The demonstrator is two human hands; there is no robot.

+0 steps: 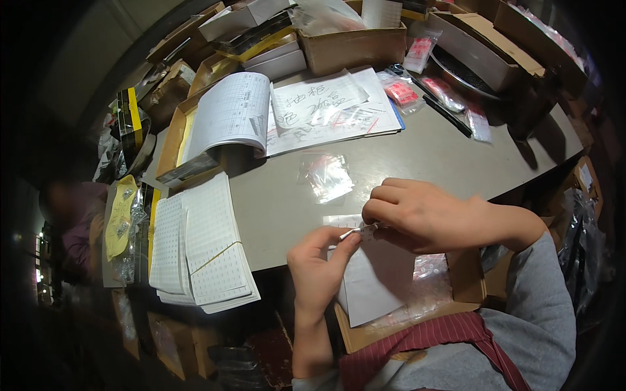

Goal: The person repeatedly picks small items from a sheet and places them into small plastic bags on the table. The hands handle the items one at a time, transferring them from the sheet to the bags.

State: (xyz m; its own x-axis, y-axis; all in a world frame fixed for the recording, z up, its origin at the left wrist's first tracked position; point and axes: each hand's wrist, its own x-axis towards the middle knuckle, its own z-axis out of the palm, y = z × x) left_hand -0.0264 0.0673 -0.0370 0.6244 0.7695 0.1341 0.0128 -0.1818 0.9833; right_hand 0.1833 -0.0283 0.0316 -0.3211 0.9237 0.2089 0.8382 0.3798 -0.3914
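My left hand pinches a small folded strip of printed white paper between thumb and forefinger. From the right, my right hand bends over the same strip with its fingers closed at the other end; its fingertips are partly hidden. Below both hands a white paper sheet hangs from the table's near edge, over an open cardboard box holding clear plastic packets. Just beyond my hands, a small stack of clear plastic bags lies on the grey table.
At the left lies a banded stack of printed label sheets. Behind it are a curled document pad and handwritten papers. Boxes line the back; a black pen lies near red-and-white packets. Another person is at far left.
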